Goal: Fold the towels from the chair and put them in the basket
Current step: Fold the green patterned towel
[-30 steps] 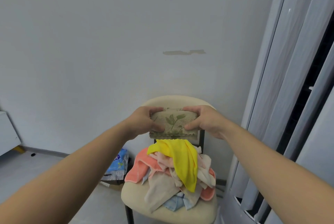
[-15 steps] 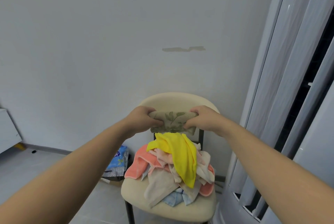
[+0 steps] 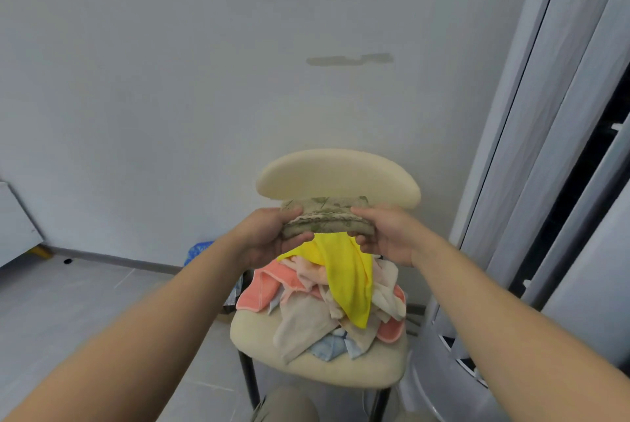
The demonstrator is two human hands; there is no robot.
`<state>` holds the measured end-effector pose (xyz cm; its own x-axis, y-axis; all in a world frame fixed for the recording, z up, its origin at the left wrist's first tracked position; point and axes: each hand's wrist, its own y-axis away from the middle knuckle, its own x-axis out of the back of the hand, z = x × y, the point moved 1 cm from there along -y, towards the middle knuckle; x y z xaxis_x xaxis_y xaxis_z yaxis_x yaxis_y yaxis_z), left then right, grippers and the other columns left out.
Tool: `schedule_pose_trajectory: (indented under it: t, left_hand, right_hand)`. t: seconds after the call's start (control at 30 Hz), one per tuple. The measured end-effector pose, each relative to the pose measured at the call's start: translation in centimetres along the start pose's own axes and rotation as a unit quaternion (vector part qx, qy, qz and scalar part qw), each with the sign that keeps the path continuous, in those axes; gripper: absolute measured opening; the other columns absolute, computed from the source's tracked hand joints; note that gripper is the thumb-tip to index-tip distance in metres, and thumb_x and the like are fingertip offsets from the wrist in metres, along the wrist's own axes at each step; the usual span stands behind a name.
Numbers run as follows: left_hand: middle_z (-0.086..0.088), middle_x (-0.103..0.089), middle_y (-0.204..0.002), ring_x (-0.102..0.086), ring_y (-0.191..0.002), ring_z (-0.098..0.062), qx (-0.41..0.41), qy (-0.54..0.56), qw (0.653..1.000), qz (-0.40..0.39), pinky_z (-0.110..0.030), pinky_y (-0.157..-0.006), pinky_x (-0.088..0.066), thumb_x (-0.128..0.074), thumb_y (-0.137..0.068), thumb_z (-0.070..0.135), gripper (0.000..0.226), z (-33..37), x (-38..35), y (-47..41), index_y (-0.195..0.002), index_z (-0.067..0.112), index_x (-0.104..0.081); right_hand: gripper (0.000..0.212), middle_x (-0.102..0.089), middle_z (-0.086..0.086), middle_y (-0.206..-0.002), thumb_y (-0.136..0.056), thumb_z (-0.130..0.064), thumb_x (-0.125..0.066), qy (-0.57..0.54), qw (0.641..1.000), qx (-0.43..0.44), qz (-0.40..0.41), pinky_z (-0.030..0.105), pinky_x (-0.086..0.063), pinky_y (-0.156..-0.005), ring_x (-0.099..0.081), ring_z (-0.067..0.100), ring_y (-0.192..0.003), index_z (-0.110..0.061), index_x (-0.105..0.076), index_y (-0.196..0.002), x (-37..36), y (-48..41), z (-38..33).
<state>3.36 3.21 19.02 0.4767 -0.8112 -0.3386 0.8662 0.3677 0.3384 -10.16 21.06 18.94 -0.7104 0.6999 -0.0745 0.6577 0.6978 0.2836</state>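
The folded olive-beige leaf-printed towel (image 3: 325, 220) is held level just in front of the backrest of the cream padded chair (image 3: 337, 176) and above the loose pile of towels (image 3: 306, 319) on that chair's seat, over the bright yellow cloth (image 3: 344, 278) topping the pile. Its long axis runs side to side. One short end is enclosed by the curled grip of the left hand (image 3: 272, 237) and the other by that of the right hand (image 3: 385, 234), so neither hand is nearer (the load is shared evenly). The basket is not seen, so the direction of the coming carry from the chair cannot be told. Compared with a second ago, the towel has been tipped flat: the printed face is replaced by stacked folded edges, and more backrest shows above it.
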Motion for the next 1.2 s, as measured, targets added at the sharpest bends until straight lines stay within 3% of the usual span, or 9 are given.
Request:
schedule_pose_trajectory:
  t: [0.17,0.5,0.73,0.93,1.1,1.2]
  left_hand:
    - [-0.008,-0.063,-0.077,-0.059,-0.049,-0.008,0.038,0.018,0.999,0.007,-0.014,-0.042,-0.05,-0.061,-0.1,0.015,0.019,-2.3,1.8,-2.9,-0.113,0.001,-0.061]
    - [-0.006,-0.055,-0.071,-0.051,-0.048,-0.005,0.144,0.101,0.984,-0.01,-0.011,-0.038,-0.043,-0.051,-0.104,0.013,0.013,-2.4,5.4,-9.9,-0.102,0.002,-0.058]
    - [-0.004,-0.06,-0.077,-0.051,-0.048,-0.006,0.159,0.125,0.978,0.049,-0.012,-0.038,-0.041,-0.053,-0.102,0.01,0.006,9.8,6.5,-2.5,-0.107,0.009,-0.057]
    - [-0.003,-0.066,-0.075,-0.05,-0.05,-0.007,0.13,0.16,0.972,0.117,-0.011,-0.04,-0.04,-0.055,-0.102,0.009,0.007,23.7,8.9,8.6,-0.101,0.008,-0.061]
    - [-0.004,-0.067,-0.076,-0.052,-0.05,-0.008,0.097,0.152,0.973,0.141,-0.012,-0.04,-0.042,-0.057,-0.102,0.01,0.005,30.0,14.2,14.8,-0.105,0.007,-0.059]
    - [-0.007,-0.065,-0.084,-0.053,-0.049,-0.008,0.074,0.122,0.977,0.158,-0.013,-0.039,-0.044,-0.06,-0.1,0.013,0.019,32.3,18.8,17.2,-0.118,0.005,-0.057]
  right_hand:
    - [0.013,-0.061,0.006,-0.063,-0.101,-0.023,-0.062,0.006,0.999,-0.031,-0.007,0.023,-0.043,-0.046,-0.05,0.013,-0.047,-0.011,-0.063,-0.095,1.1,-2.7,2.9]
    - [0.011,-0.062,0.005,-0.063,-0.102,-0.023,-0.061,0.004,0.989,-0.141,-0.039,0.022,-0.039,-0.045,-0.044,0.01,-0.044,-0.012,-0.064,-0.103,1.7,-11.5,3.7]
    - [0.015,-0.066,0.011,-0.07,-0.102,-0.026,-0.059,0.028,0.973,-0.203,-0.11,0.026,-0.039,-0.052,-0.047,0.014,-0.05,-0.011,-0.062,-0.102,-5.1,-9.8,-8.5]
    - [0.017,-0.053,0.003,-0.061,-0.102,-0.026,-0.059,0.06,0.959,-0.218,-0.169,0.024,-0.034,-0.049,-0.036,0.013,-0.051,-0.018,-0.056,-0.088,-15.6,-6.4,-22.3]
    - [0.012,-0.051,0.003,-0.062,-0.101,-0.028,-0.061,0.082,0.953,-0.204,-0.207,0.022,-0.034,-0.046,-0.034,0.011,-0.048,-0.018,-0.055,-0.101,-24.3,-5.7,-27.5]
    - [0.019,-0.052,0.004,-0.066,-0.1,-0.027,-0.063,0.083,0.953,-0.17,-0.236,0.022,-0.034,-0.046,-0.036,0.012,-0.052,-0.016,-0.055,-0.113,-29.7,-6.4,-28.1]
